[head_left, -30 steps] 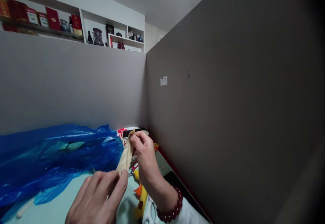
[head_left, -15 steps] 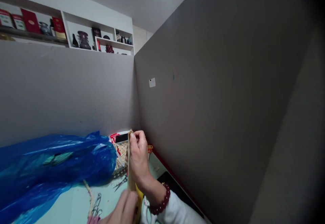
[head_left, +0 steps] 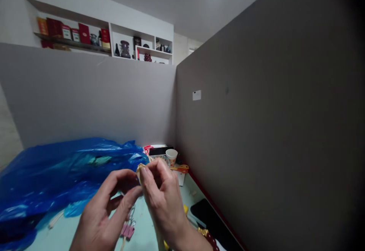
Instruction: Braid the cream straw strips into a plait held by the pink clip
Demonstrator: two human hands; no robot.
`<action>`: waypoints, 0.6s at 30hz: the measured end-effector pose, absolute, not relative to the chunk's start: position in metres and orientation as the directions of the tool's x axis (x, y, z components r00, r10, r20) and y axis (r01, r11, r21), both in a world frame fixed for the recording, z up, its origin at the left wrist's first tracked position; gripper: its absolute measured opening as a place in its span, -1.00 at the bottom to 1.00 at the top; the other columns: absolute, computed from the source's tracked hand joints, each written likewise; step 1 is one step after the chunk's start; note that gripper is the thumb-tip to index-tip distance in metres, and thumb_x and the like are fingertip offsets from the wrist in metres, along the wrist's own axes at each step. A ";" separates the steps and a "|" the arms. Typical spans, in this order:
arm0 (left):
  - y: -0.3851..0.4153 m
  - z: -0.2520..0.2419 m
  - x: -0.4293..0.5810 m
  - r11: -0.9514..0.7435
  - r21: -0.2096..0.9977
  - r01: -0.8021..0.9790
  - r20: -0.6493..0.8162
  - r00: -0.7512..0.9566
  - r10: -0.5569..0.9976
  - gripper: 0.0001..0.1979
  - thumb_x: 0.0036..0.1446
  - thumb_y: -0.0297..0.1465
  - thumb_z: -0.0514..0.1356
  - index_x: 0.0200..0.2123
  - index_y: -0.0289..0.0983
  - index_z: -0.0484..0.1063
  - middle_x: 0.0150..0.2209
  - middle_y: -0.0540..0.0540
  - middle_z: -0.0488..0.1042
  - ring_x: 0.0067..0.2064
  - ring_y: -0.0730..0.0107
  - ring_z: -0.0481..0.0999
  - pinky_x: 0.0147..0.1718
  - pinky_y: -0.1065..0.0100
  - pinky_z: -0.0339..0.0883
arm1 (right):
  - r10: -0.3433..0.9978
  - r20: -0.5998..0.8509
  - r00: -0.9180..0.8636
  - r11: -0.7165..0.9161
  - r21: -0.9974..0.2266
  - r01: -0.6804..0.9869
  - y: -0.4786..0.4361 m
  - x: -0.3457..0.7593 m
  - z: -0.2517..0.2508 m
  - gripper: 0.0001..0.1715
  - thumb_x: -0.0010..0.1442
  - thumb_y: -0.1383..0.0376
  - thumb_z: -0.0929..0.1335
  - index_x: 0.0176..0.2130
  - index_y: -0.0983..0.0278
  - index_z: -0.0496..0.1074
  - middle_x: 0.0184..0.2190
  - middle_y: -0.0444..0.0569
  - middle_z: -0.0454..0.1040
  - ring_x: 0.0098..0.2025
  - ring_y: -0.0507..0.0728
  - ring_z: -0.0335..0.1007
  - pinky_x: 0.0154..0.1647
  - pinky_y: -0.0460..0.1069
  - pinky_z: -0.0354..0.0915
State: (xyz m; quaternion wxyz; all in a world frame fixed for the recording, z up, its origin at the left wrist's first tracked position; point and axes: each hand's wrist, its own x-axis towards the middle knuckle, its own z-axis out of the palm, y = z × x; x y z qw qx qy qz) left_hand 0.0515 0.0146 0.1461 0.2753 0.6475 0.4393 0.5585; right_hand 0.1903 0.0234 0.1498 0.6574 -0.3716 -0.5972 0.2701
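My right hand (head_left: 165, 198) pinches the top end of a narrow tan strip (head_left: 139, 172) between thumb and forefinger. Below that hand, a pale length (head_left: 160, 240) that looks like the same strip hangs down. My left hand (head_left: 102, 209) is just to the left, its thumb and fingers curved and apart, with the tips close to the strip's end. Nothing shows between those fingers. Beneath the hands, a pink binder clip (head_left: 127, 231) lies on the pale green table top (head_left: 142, 234). The lower part of the strip is partly hidden by my right hand.
A large blue plastic bag (head_left: 71, 167) covers the table's left side. Toward the back corner stand a paper cup (head_left: 171, 155), a dark phone-like slab (head_left: 159, 151) and orange-handled scissors (head_left: 182, 168). A black flat object (head_left: 212, 218) lies along the grey right partition (head_left: 256, 129).
My left hand has risen from low on the strip to beside its top end and has opened. My right hand still pinches the strip. The view has swung left.
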 end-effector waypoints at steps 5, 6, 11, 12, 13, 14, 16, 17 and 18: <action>0.024 0.143 0.052 -0.373 0.927 0.035 0.368 0.101 0.924 -0.66 0.19 0.01 0.30 -0.26 -0.14 0.51 -0.52 0.09 0.40 -0.52 0.40 0.41 -0.57 0.44 0.44 | 0.800 0.597 0.059 0.584 -0.797 0.154 0.016 0.185 0.147 -0.67 0.42 0.14 0.27 -0.38 0.21 0.31 -0.51 -0.15 0.38 -0.44 0.05 0.31 -0.41 -0.05 0.20; 0.024 0.142 0.051 -0.356 0.935 -0.001 0.354 0.111 0.929 -0.66 0.19 0.00 0.31 -0.24 -0.14 0.51 -0.51 0.09 0.41 -0.52 0.38 0.42 -0.58 0.42 0.46 | 0.794 0.606 0.059 0.591 -0.790 0.159 0.016 0.185 0.146 -0.68 0.42 0.15 0.26 -0.37 0.21 0.31 -0.51 -0.15 0.38 -0.44 0.05 0.30 -0.40 -0.05 0.20; 0.024 0.138 0.048 -0.344 0.939 -0.030 0.345 0.069 0.936 -0.62 0.14 0.02 0.35 -0.17 -0.14 0.53 -0.46 0.06 0.50 -0.51 0.41 0.41 -0.59 0.47 0.41 | 0.791 0.611 0.030 0.596 -0.780 0.191 0.013 0.186 0.145 -0.84 0.44 0.17 0.25 -0.16 0.18 0.33 -0.51 -0.18 0.41 -0.45 0.07 0.34 -0.41 -0.04 0.18; 0.024 0.138 0.048 -0.343 0.939 -0.032 0.344 0.067 0.937 -0.61 0.11 0.02 0.37 -0.20 -0.15 0.55 -0.46 0.05 0.51 -0.51 0.44 0.40 -0.59 0.50 0.40 | 0.807 0.591 0.010 0.578 -0.793 0.193 0.012 0.186 0.146 -0.84 0.44 0.16 0.25 -0.16 0.17 0.32 -0.51 -0.19 0.40 -0.45 0.07 0.34 -0.41 -0.04 0.17; 0.024 0.139 0.048 -0.337 0.940 -0.050 0.340 0.067 0.938 -0.61 0.09 0.02 0.39 -0.23 -0.15 0.56 -0.46 0.05 0.52 -0.51 0.45 0.40 -0.58 0.52 0.40 | 0.823 0.568 -0.014 0.560 -0.808 0.185 0.010 0.187 0.148 -0.82 0.45 0.14 0.24 -0.17 0.17 0.30 -0.52 -0.18 0.40 -0.45 0.08 0.34 -0.41 -0.04 0.18; 0.025 0.140 0.048 -0.324 0.942 -0.084 0.329 0.058 0.943 -0.62 0.06 0.01 0.41 -0.25 -0.15 0.57 -0.46 0.06 0.51 -0.50 0.46 0.39 -0.58 0.53 0.39 | 0.838 0.545 -0.038 0.543 -0.822 0.172 0.009 0.188 0.149 -0.80 0.46 0.12 0.23 -0.18 0.17 0.29 -0.50 -0.17 0.41 -0.44 0.08 0.35 -0.40 -0.04 0.19; 0.026 0.142 0.049 -0.289 0.942 -0.172 0.300 0.041 0.953 -0.64 0.00 -0.02 0.46 -0.29 -0.13 0.59 -0.46 0.08 0.49 -0.50 0.47 0.38 -0.59 0.56 0.39 | 0.860 0.501 -0.092 0.509 -0.850 0.137 0.007 0.190 0.154 -0.75 0.47 0.08 0.23 -0.19 0.17 0.28 -0.47 -0.15 0.42 -0.42 0.08 0.36 -0.40 -0.04 0.22; 0.026 0.143 0.050 -0.268 0.940 -0.213 0.283 0.042 0.958 -0.65 -0.03 -0.04 0.48 -0.31 -0.13 0.60 -0.45 0.08 0.49 -0.51 0.48 0.37 -0.60 0.57 0.39 | 0.869 0.482 -0.111 0.493 -0.861 0.127 0.007 0.192 0.156 -0.74 0.47 0.07 0.23 -0.20 0.17 0.28 -0.45 -0.14 0.41 -0.40 0.08 0.37 -0.40 -0.05 0.22; 0.027 0.144 0.051 -0.243 0.938 -0.246 0.263 0.052 0.963 -0.66 -0.06 -0.06 0.50 -0.33 -0.14 0.61 -0.46 0.08 0.49 -0.52 0.49 0.37 -0.62 0.56 0.38 | 0.875 0.469 -0.122 0.482 -0.868 0.117 0.007 0.193 0.157 -0.73 0.47 0.06 0.23 -0.20 0.17 0.28 -0.45 -0.14 0.41 -0.39 0.08 0.37 -0.39 -0.05 0.22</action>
